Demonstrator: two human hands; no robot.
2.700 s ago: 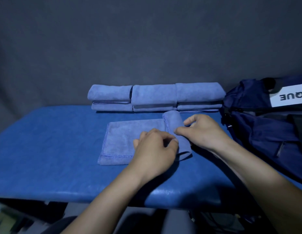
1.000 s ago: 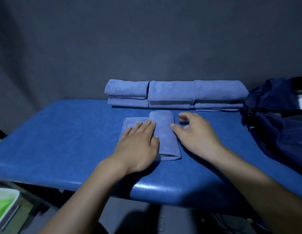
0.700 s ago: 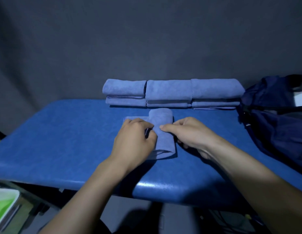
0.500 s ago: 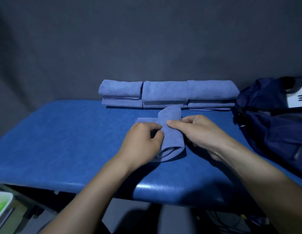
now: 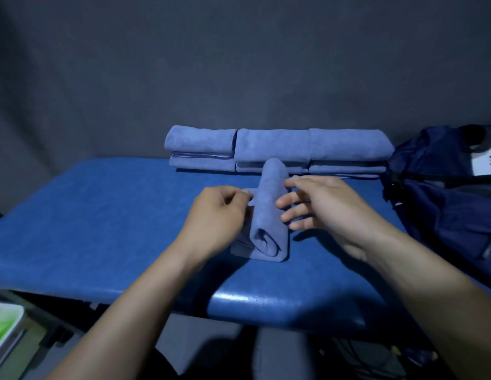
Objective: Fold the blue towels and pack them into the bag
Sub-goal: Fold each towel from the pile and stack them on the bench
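Observation:
A blue towel (image 5: 269,215) lies rolled into a thick tube at the middle of the blue padded table (image 5: 101,215), its open end facing me. My left hand (image 5: 214,218) is on the roll's left side, its fingertips pinching the last flat edge of cloth. My right hand (image 5: 329,212) hovers at the roll's right side with fingers spread, the index tip touching the top of the roll. Several folded blue towels (image 5: 277,152) are stacked in a row at the table's back edge. A dark navy bag (image 5: 441,198) sits at the right.
A dark grey cloth backdrop rises right behind the towel stack. The table's front edge is close to me. A white and green tray (image 5: 3,322) shows low at the bottom left, below the table.
The flat towel has been rolled up leftward until almost no flat cloth remains. My right hand has let go of the roll and spread its fingers; my left hand still holds the edge.

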